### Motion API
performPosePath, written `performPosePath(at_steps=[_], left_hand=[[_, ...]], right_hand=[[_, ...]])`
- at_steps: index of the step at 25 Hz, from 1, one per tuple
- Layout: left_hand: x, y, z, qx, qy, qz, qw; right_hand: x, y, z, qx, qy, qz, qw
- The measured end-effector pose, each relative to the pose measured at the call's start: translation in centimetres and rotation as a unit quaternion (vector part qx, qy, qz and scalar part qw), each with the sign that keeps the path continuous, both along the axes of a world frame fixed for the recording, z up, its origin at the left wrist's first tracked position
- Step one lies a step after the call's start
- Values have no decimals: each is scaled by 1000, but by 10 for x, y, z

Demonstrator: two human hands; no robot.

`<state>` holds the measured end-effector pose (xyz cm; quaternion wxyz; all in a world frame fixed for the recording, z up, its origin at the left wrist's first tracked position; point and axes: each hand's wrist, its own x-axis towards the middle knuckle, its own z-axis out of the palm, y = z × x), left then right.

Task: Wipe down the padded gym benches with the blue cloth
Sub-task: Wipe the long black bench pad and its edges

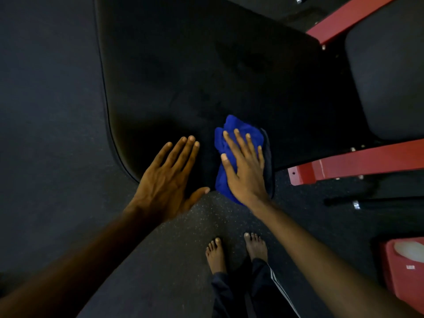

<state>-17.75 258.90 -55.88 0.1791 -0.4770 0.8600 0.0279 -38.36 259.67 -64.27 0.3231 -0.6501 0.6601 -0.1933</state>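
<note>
Down at the near end of the black padded desk (183, 65), mid-frame, the bunched blue cloth (239, 129) lies under the right hand (245, 166), which presses it with straight, spread fingers. Just left of it the left hand (169, 177) rests flat on the padding, fingers straight and together, holding nothing. Close on the right a red metal bar (367, 161) juts from under the desk, and a second dark pad (390, 76) fills the upper right. Bare feet (215, 255) stand on the speckled floor (172, 249) below. A red box-like thing (403, 278) sits at the lower right edge; its contents cannot be told.
</note>
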Motion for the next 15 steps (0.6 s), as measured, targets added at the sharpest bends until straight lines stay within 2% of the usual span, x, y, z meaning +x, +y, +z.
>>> performPosePath(at_steps=[2, 6, 7, 9, 12, 15], left_hand=[[0, -1, -1, 4, -15, -15, 1000], [-1, -3, 0, 9, -44, -25, 999], [0, -3, -1, 5, -39, -25, 999], [-1, -2, -1, -2, -27, -17, 999], [3, 0, 6, -5, -21, 6, 1000], [21, -7, 20, 20, -39, 6, 999]], right_hand=[[-18, -11, -13, -16, 28, -6, 999], [-27, -37, -26, 49, -7, -202, 978], [-16, -32, -19, 41, -24, -215, 975], [10, -5, 1, 6, -63, -154, 986], [27, 43, 19, -12, -62, -15, 998], [12, 18, 10, -28, -39, 3, 999]])
